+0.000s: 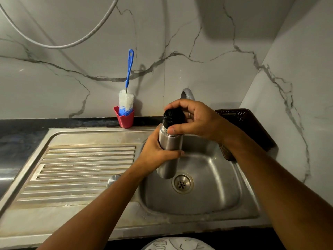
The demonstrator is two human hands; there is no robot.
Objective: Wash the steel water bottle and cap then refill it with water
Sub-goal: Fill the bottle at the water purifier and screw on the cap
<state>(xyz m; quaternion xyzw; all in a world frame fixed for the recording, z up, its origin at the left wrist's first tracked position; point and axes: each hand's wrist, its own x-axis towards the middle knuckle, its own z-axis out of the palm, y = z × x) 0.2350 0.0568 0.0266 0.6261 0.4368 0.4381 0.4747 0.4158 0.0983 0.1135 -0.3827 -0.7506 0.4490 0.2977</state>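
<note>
Left hand [158,152] grips the steel bottle [169,150] over the sink [225,186], right hand [196,120] fingers [175,104] wrapped round the black cap [173,118]. I'd hold the body firm and twist only the cap.

Grey-veined white marble walls [207,51] meet in a dimly lit corner above a dark worktop [21,136] and a stained steel sink [252,204] (drainboard at its left); a grey hose [54,46] loops overhead.

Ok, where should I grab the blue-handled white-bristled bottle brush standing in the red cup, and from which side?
Pinch the blue plastic handle midway, coming from the front: it stands nearly upright near the marble wall, which blocks the back, and the bristle head sits in the red cup.
</note>
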